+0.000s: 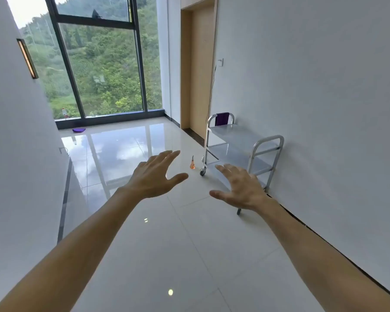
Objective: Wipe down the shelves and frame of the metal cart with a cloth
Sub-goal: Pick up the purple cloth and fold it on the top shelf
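A silver metal cart (241,137) with stacked shelves and tubular handles stands on casters against the right wall, some distance ahead. A purple cloth (221,118) hangs over its far handle. My left hand (154,176) is stretched out in front of me, fingers spread, holding nothing. My right hand (242,188) is also out, palm down and spread, empty, and it overlaps the cart's lower near corner in the view. Both hands are well short of the cart.
A small orange spray bottle (192,164) stands on the glossy tiled floor left of the cart. A second purple cloth (78,130) lies by the big window (104,64), with a bottle (64,113) on the sill. A wooden door (198,70) is behind the cart.
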### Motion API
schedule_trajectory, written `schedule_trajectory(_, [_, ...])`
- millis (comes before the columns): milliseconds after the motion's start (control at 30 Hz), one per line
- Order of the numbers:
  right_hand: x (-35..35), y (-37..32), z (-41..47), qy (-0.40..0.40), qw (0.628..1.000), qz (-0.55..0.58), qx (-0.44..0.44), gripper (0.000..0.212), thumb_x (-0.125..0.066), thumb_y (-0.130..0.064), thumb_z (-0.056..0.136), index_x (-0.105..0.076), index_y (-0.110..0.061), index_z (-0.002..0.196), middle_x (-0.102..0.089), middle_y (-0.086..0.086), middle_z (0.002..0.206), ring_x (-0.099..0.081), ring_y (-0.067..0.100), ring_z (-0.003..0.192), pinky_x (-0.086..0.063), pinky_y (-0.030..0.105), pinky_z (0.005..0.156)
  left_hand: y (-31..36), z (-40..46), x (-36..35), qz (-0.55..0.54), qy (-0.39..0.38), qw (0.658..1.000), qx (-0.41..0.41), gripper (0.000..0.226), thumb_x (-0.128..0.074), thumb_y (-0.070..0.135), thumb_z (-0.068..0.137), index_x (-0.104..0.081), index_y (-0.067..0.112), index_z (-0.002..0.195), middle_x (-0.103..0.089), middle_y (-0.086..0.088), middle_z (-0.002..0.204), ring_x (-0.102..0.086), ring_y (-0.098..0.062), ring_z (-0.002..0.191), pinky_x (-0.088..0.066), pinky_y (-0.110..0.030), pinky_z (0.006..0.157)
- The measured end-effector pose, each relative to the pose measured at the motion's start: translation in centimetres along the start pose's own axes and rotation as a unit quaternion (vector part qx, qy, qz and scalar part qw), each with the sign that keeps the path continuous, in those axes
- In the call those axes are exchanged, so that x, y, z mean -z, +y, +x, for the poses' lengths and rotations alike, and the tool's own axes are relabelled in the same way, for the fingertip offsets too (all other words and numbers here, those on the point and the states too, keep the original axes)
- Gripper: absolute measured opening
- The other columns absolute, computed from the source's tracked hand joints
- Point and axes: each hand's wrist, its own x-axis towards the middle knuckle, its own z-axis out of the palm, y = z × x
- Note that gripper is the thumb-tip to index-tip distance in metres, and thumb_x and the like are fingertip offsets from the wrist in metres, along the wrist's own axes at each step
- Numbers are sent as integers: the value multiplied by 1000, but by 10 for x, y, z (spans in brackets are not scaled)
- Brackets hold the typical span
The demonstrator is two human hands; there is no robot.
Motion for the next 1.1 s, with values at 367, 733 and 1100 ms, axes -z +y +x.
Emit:
schedule_trajectory(367, [-16, -8, 182, 13, 999, -10, -37, 85, -46, -76, 84, -12, -41, 154, -19, -5, 163, -23, 24, 147, -26, 56, 114, -106, 164, 6, 2, -15, 1000, -23, 81, -38, 74, 85, -16, 37, 154, -22, 8, 161, -29, -21, 145, -32, -47, 111])
schedule_trajectory(733, [-40, 50, 352, 23, 998, -3, -54, 86, -45, -76, 84, -13, -38, 154, -19, -5, 163, -22, 24, 147, -27, 55, 114, -169, 339, -35, 2, -12, 999, -37, 86, -30, 80, 79, -15, 39, 153, -23, 9, 161, -31, -21, 144, -34, -48, 110])
schedule_trajectory(1100, [-56, 143, 558, 29, 999, 19, -36, 86, -46, -76, 83, -16, -38, 154, -19, -6, 163, -21, 21, 147, -26, 52, 115, -199, 551, -82, -11, -16, 1000, -20, 85, -33, 76, 80, -15, 38, 154, -21, 9, 161, -29, -19, 145, -33, -47, 112])
